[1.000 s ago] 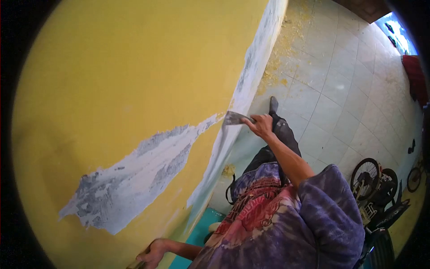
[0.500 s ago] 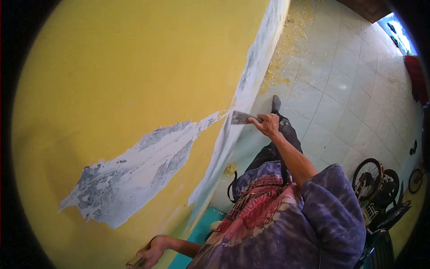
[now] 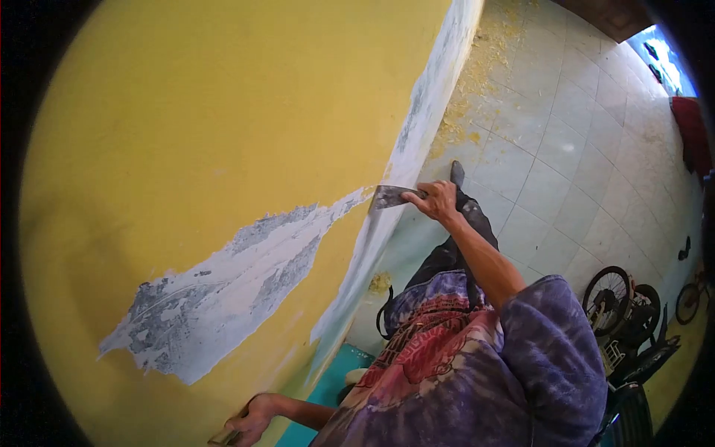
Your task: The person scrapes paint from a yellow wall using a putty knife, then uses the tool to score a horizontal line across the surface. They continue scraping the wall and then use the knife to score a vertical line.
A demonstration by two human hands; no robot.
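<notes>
My right hand is closed around the handle of a putty knife. Its wide grey blade lies against the whitened corner edge of the yellow wall. Down at the lower left, my left hand is closed on a flat, tan-edged thing, close to the wall; the frame's edge cuts it off, so its kind is not clear. Between the hands, a long bare patch of white and grey shows on the wall, its upper tip reaching toward the corner.
Yellow flakes litter the tiled floor along the wall's foot. My dark shoe stands near them. A bicycle wheel and other vehicle parts are at the lower right. Something turquoise lies below the corner.
My right hand has shifted a little left and up, bringing the putty knife's blade further over the corner edge. My left hand has stayed nearly in place.
</notes>
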